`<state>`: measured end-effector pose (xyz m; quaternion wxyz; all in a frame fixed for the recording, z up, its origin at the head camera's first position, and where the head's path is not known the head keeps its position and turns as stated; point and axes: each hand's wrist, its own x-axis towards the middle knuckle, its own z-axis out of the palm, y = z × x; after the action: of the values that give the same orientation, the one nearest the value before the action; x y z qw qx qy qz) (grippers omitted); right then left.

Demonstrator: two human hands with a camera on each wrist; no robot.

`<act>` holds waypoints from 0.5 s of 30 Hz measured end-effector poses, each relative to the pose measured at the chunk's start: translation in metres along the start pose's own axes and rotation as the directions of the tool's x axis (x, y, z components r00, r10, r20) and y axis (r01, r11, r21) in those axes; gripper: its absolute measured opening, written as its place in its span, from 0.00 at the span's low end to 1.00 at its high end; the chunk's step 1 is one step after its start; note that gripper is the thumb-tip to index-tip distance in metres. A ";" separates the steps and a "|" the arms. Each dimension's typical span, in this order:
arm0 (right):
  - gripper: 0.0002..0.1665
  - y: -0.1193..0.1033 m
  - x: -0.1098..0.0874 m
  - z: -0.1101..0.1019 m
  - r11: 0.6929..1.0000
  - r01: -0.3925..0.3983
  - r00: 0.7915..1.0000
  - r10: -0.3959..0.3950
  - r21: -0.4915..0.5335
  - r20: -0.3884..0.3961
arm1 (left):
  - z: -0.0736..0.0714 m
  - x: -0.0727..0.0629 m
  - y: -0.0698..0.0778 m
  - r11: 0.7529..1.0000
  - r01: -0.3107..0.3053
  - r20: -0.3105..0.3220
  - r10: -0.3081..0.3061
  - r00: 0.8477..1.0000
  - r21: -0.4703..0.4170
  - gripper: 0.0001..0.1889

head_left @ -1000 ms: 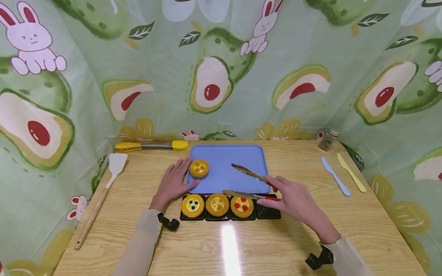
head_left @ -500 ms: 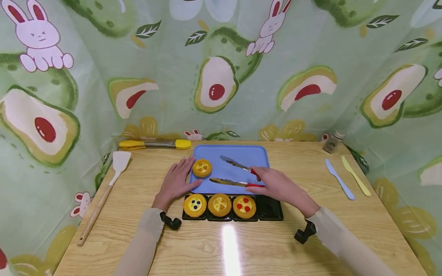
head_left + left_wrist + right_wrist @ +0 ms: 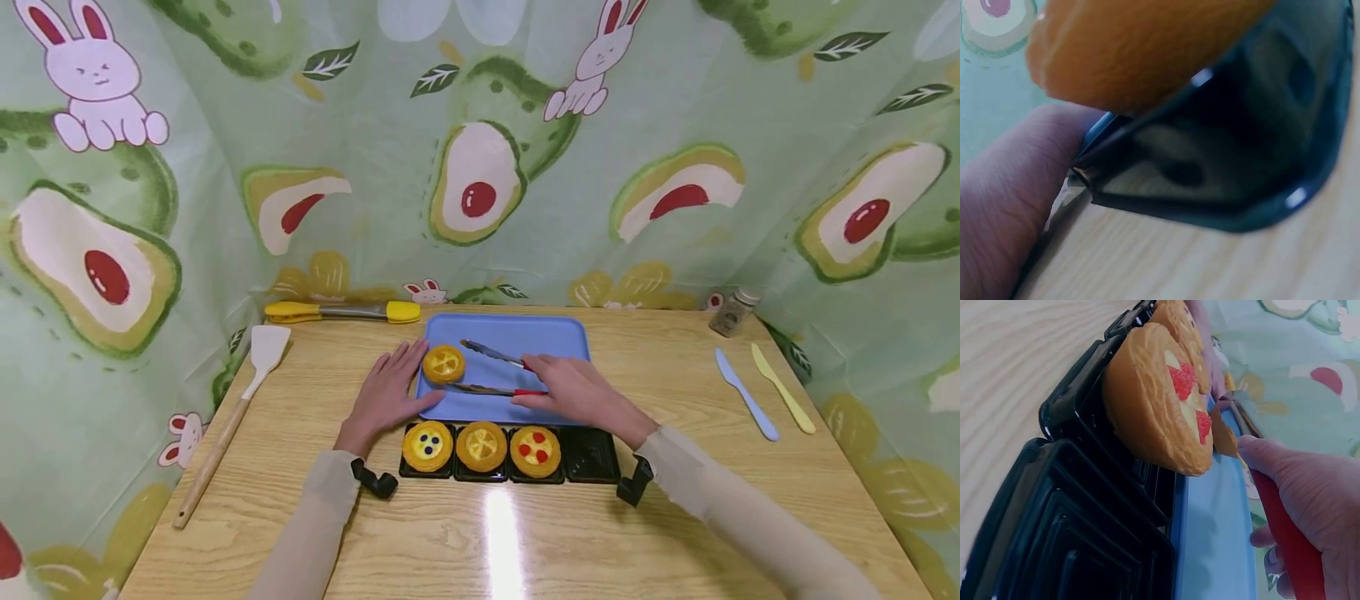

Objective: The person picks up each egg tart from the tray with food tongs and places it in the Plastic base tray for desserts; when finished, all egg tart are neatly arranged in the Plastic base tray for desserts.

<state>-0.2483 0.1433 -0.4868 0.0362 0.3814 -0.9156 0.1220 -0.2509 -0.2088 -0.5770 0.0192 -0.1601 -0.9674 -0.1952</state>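
Note:
My right hand (image 3: 566,390) grips metal tongs (image 3: 491,352) by their red handles (image 3: 1288,537). The tongs are spread over the blue tray (image 3: 525,329), their tips beside an egg tart (image 3: 444,364) at the tray's left end; one tip overlaps the tart's lower edge. My left hand (image 3: 386,393) rests at the tray's left edge with fingers straight and thumb extended below that tart. In front of the tray stand black plastic cups holding a tart with blue dots (image 3: 427,446), a tart with a wedge pattern (image 3: 481,447) and a tart with red pieces (image 3: 535,452). The rightmost black cup (image 3: 589,455) holds nothing.
Yellow-tipped tongs (image 3: 342,312) lie behind the tray. A white spatula (image 3: 232,408) with a wooden handle lies at the left. To the right are a blue knife (image 3: 746,393), a yellow knife (image 3: 783,388) and a small jar (image 3: 735,312). A patterned curtain (image 3: 390,200) surrounds the table.
My right hand has carried the tongs leftward over the tray to the lone tart, and their tips have come somewhat closer together. My left hand stays at the tray's edge.

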 end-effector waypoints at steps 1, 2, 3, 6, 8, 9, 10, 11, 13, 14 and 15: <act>0.37 0.000 0.002 0.001 1.000 -0.002 1.000 0.002 -0.003 0.004 | 0.000 0.000 0.000 1.000 -0.001 0.002 0.001 1.000 -0.001 0.56; 0.38 0.000 0.004 0.002 1.000 -0.004 1.000 0.004 -0.010 0.008 | 0.000 0.001 0.000 1.000 0.001 0.005 -0.001 1.000 0.001 0.56; 0.39 0.000 0.005 0.003 1.000 -0.007 1.000 0.007 -0.015 0.014 | 0.000 0.001 0.000 1.000 0.000 0.008 0.000 1.000 0.000 0.56; 0.40 0.000 0.010 0.006 1.000 -0.019 0.999 0.019 -0.011 0.033 | 0.000 0.001 0.000 1.000 0.002 0.014 -0.002 1.000 0.006 0.56; 0.41 0.000 0.014 0.007 1.000 -0.025 0.999 0.026 -0.014 0.040 | 0.000 0.001 0.000 1.000 0.004 0.015 -0.004 1.000 0.011 0.57; 0.41 0.000 0.015 0.007 1.000 -0.027 0.999 0.028 -0.012 0.044 | 0.000 0.001 -0.001 1.000 0.002 0.012 -0.002 1.000 0.011 0.57; 0.40 0.000 0.017 0.008 1.000 -0.028 0.999 0.028 -0.008 0.046 | 0.000 0.001 -0.001 1.000 0.004 0.012 -0.004 1.000 0.011 0.57; 0.40 -0.001 0.019 0.008 1.000 -0.027 0.999 0.027 -0.013 0.046 | 0.000 0.001 -0.001 1.000 0.005 0.011 -0.005 1.000 0.012 0.57; 0.39 -0.001 0.022 0.010 1.000 -0.024 0.998 0.024 -0.008 0.051 | 0.001 0.001 -0.001 1.000 0.007 0.012 -0.007 1.000 0.010 0.57; 0.38 0.000 0.024 0.011 1.000 -0.023 0.998 0.023 -0.007 0.054 | 0.001 0.001 -0.002 1.000 0.007 0.012 -0.007 1.000 0.010 0.57; 0.37 0.000 0.025 0.012 1.000 -0.019 0.998 0.019 -0.004 0.057 | 0.001 0.001 -0.002 1.000 0.007 0.012 -0.008 1.000 0.009 0.57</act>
<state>-0.2658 0.1227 -0.4938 0.0095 0.3757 -0.9201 0.1099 -0.2526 -0.2096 -0.5785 0.0135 -0.1575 -0.9690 -0.1899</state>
